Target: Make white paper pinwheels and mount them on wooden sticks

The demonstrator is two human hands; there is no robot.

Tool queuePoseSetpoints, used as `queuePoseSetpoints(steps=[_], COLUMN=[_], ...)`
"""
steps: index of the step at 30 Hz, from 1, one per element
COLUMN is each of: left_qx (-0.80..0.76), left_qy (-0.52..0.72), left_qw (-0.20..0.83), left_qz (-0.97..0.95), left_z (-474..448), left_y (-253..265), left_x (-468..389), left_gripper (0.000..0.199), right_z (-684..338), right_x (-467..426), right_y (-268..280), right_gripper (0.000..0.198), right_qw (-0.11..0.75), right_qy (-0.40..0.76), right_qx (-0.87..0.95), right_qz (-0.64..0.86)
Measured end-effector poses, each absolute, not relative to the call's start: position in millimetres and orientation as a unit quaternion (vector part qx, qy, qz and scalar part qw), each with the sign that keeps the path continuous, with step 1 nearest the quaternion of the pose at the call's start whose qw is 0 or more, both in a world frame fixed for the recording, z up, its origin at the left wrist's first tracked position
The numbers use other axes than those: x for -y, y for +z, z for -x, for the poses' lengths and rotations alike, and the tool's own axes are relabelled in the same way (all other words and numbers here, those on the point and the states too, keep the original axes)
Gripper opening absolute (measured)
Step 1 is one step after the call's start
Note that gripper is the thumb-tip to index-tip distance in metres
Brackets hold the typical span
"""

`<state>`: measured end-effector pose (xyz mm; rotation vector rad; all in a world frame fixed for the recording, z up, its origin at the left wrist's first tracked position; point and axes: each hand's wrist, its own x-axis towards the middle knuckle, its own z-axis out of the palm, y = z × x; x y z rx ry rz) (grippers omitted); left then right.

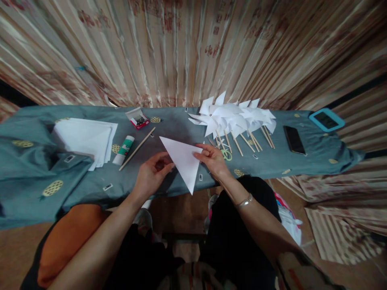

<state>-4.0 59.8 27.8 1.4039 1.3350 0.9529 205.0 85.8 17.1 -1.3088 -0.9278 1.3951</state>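
Note:
A white sheet of paper folded into a triangle (181,159) is held up over the near edge of the cloth-covered table. My right hand (213,160) pinches its right corner, thumb on top and fingers behind. On the opposite side, my left hand (155,171) is curled, with thumb and fingertips at the long slanted edge; the exact contact there is partly hidden. Left of the paper lie a thin wooden stick (137,148) and a white-and-green glue stick (123,150). Green-handled scissors (226,155) rest just beyond my right hand, beside small paper scraps.
Several white paper pinwheels (236,117) on sticks lie overlapped at the back right. A stack of white paper (84,137) and a small red box of pins (138,119) are on the left. A black phone (294,139) and a blue-framed device (327,120) sit far right.

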Motion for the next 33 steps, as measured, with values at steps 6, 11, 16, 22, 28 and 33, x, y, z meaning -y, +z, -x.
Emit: queuePoseSetpoints(steps=[6, 11, 16, 22, 28, 33], left_qx=[-0.470, -0.460, -0.448, -0.453, -0.456, -0.466], left_qy=[0.285, 0.158, 0.140, 0.135, 0.131, 0.143], left_qw=[0.161, 0.094, 0.080, 0.098, 0.101, 0.114], left_qz=[-0.820, -0.869, -0.879, -0.876, -0.875, -0.866], left_z=[14, 11, 15, 14, 14, 13], left_y=[11, -5, -8, -6, -6, -4], left_x=[-54, -45, -45, -45, -43, -46], left_gripper=[0.037, 0.045, 0.050, 0.051, 0.053, 0.047], right_z=[-198, -200, -191, -184, -199, -195], right_x=[-88, -76, -53, -30, -11, -9], right_y=[2, 14, 21, 21, 23, 19], right_gripper=[0.039, 0.042, 0.034, 0.033, 0.035, 0.042], right_qw=[0.410, 0.261, 0.173, 0.110, 0.112, 0.143], right_qy=[0.495, 0.187, 0.101, 0.102, 0.109, 0.072], right_qx=[0.485, 0.732, 0.893, 0.920, 0.925, 0.920], right_qz=[0.593, 0.601, 0.402, 0.363, 0.345, 0.357])
